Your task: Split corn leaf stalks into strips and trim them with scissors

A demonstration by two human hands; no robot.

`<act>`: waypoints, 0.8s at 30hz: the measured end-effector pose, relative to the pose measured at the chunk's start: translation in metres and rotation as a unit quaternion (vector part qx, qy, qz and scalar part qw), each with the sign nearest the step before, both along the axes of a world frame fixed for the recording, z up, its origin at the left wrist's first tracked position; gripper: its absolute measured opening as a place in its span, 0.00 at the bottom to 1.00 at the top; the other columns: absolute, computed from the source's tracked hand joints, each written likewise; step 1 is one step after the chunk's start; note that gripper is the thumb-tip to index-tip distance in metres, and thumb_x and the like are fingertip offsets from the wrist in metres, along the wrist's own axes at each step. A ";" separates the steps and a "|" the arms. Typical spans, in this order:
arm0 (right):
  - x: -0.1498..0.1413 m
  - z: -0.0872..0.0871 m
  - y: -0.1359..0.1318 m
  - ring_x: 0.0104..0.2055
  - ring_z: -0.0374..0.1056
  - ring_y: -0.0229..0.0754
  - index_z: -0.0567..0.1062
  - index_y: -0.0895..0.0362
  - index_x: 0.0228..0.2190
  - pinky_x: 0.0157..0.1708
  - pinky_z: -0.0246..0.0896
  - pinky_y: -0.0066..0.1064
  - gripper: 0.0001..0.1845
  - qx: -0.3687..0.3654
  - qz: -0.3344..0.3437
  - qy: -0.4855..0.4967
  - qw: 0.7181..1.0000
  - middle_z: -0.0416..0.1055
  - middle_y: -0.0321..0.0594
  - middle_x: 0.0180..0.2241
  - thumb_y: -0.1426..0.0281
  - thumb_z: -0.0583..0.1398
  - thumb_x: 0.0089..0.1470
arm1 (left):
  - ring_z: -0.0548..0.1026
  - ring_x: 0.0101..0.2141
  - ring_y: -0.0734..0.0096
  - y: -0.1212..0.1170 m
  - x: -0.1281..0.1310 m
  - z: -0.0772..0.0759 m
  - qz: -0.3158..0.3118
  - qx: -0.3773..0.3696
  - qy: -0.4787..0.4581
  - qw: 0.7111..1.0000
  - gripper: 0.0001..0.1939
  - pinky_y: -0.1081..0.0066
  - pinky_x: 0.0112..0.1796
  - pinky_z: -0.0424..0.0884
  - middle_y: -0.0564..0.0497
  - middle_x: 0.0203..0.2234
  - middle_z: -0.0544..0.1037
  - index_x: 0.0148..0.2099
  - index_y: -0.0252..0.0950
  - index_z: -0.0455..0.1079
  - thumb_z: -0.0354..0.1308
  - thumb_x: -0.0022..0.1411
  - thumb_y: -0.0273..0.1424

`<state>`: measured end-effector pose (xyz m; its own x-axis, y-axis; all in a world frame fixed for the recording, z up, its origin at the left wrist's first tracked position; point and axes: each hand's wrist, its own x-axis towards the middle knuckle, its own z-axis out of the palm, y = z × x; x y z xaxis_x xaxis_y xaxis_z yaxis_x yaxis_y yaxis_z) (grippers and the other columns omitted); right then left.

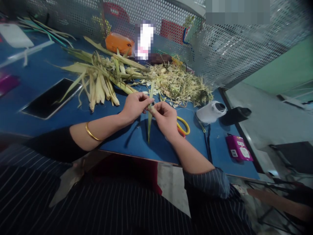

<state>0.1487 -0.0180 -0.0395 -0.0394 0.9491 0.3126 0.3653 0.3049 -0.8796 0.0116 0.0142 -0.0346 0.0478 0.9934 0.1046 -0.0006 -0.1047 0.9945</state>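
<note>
1. Pale green leaf strip is held between the two hands, above the near part of the worktop; its upper end is pointed toward the far side, its narrow tip toward the person.
2. By the left hand, the strip is pinched with thumb and fingertips brought together on it.
3. By the right hand, the strip is gripped just beside the left fingertips, thumb and fingers closed on it.
4. A yellow handle is partly hidden behind the right hand.
5. The blue worktop is covered beyond the hands by a bundle of dry husks and, to its right, a heap of shreds.
6. At the left, a phone is laid flat, crossed by a husk tip.
7. At the right, a white spool is placed just beside a black cylinder, with a purple pack nearer the edge.
8. The far side is bordered by a perforated metal screen, with an orange packet set before it; a green wall is seen beyond.
9. White label patches are seen on the purple pack, and a dark mark on the orange packet; no wording can be made out.
</note>
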 end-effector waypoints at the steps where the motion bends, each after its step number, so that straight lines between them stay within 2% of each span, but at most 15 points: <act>1: 0.000 0.002 -0.002 0.23 0.57 0.33 0.68 0.55 0.25 0.25 0.53 0.28 0.06 0.024 -0.003 -0.024 0.999 0.64 0.30 0.21 0.72 0.61 0.51 | 0.66 0.17 0.80 0.000 0.000 -0.001 0.003 -0.001 0.000 1.000 0.11 0.77 0.19 0.64 0.56 0.16 0.69 0.24 0.34 0.67 0.63 0.54 0.31; 4: 0.001 0.006 -0.007 0.26 0.59 0.34 0.69 0.54 0.27 0.30 0.56 0.29 0.04 0.093 -0.006 -0.088 0.992 0.67 0.32 0.25 0.73 0.58 0.52 | 0.65 0.17 0.80 0.001 0.000 -0.002 0.008 -0.006 0.002 1.000 0.11 0.78 0.19 0.63 0.56 0.15 0.68 0.24 0.34 0.66 0.63 0.54 0.31; 6: 0.000 0.007 -0.008 0.28 0.61 0.35 0.69 0.54 0.28 0.32 0.58 0.30 0.03 0.114 0.002 -0.099 0.988 0.68 0.33 0.27 0.72 0.58 0.54 | 0.66 0.17 0.80 0.002 -0.001 -0.002 0.014 -0.003 0.007 1.000 0.11 0.78 0.19 0.63 0.56 0.15 0.69 0.24 0.34 0.66 0.63 0.54 0.31; 8: -0.002 0.006 -0.007 0.28 0.62 0.35 0.68 0.54 0.31 0.32 0.59 0.30 0.03 0.087 0.008 -0.073 0.993 0.68 0.33 0.27 0.70 0.60 0.53 | 0.66 0.17 0.80 0.002 -0.001 -0.002 0.023 0.008 0.007 1.000 0.11 0.77 0.20 0.63 0.56 0.16 0.69 0.24 0.34 0.67 0.63 0.53 0.31; 10: -0.003 0.003 -0.005 0.27 0.62 0.35 0.68 0.54 0.32 0.29 0.58 0.29 0.09 0.027 0.012 -0.032 0.999 0.68 0.32 0.27 0.67 0.63 0.50 | 0.67 0.18 0.79 0.003 -0.002 -0.003 0.028 0.022 0.003 0.999 0.10 0.77 0.20 0.64 0.55 0.16 0.70 0.26 0.34 0.68 0.63 0.54 0.32; 12: -0.003 0.001 -0.003 0.25 0.60 0.34 0.68 0.54 0.30 0.27 0.56 0.28 0.10 -0.027 0.020 -0.008 0.999 0.67 0.30 0.24 0.67 0.64 0.48 | 0.67 0.18 0.78 0.005 -0.003 -0.004 0.030 0.029 0.000 0.999 0.09 0.76 0.20 0.65 0.55 0.17 0.70 0.27 0.34 0.68 0.63 0.54 0.33; 16: -0.002 -0.001 -0.001 0.22 0.55 0.33 0.67 0.55 0.24 0.24 0.51 0.28 0.09 -0.037 0.025 -0.010 0.999 0.62 0.29 0.20 0.68 0.62 0.51 | 0.67 0.17 0.79 0.005 -0.002 -0.002 0.042 0.009 0.003 0.999 0.10 0.76 0.19 0.64 0.56 0.17 0.70 0.27 0.34 0.67 0.63 0.55 0.32; 18: -0.001 -0.002 -0.001 0.22 0.55 0.33 0.67 0.55 0.24 0.24 0.51 0.28 0.08 -0.022 0.011 0.003 1.000 0.62 0.29 0.20 0.68 0.61 0.51 | 0.66 0.16 0.80 0.003 -0.001 0.001 0.021 -0.013 0.001 1.000 0.11 0.76 0.19 0.63 0.55 0.17 0.69 0.26 0.34 0.67 0.63 0.55 0.33; 22: 0.000 -0.002 0.002 0.23 0.55 0.33 0.66 0.55 0.25 0.25 0.52 0.28 0.08 0.001 -0.016 0.017 1.000 0.61 0.29 0.21 0.69 0.60 0.53 | 0.64 0.16 0.80 -0.003 0.001 0.005 -0.067 -0.059 -0.016 0.996 0.14 0.76 0.18 0.63 0.55 0.14 0.68 0.24 0.34 0.67 0.64 0.56 0.34; 24: 0.001 -0.001 0.002 0.24 0.55 0.33 0.66 0.55 0.25 0.26 0.51 0.28 0.08 0.017 -0.019 0.001 1.000 0.61 0.30 0.21 0.70 0.60 0.53 | 0.64 0.16 0.80 -0.004 0.002 0.004 -0.076 -0.069 -0.027 0.994 0.14 0.77 0.18 0.63 0.54 0.14 0.69 0.23 0.33 0.67 0.63 0.57 0.33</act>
<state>0.1493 -0.0162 -0.0403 -0.0025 0.9386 0.3450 0.3761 0.3206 -0.8694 0.0136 0.0099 -0.0305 0.1961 0.9802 -0.0262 -0.0590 0.0384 0.9975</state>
